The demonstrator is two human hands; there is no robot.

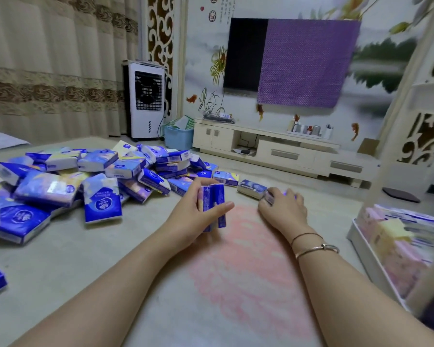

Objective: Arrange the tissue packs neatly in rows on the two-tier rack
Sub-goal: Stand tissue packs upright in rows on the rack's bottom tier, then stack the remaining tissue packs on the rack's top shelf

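We are in the gathering step, by the look of it: the left hand at frame centre holds two tissue packs upright and side by side, thumb stretched along the near face, fingers curled over the top edge. Just to its right, the right hand is arched knuckles-up over another pack lying on the grey mat, fingertips curled onto it, though blur leaves it unclear how firmly it grips. One more pack lies just beyond that hand. Both forearms reach forward from the bottom of the frame, wrists low to the mat, a bracelet on the right wrist. The big loose heap of packs sprawls across the left middle, plenty still to sort. The rack sits at the lower right edge, one tier already lined with packs on edge. Next move, I'd judge: lift the right-hand pack, join it to the pair, and swing the bundle right to the rack, keeping the packs squared for the row.
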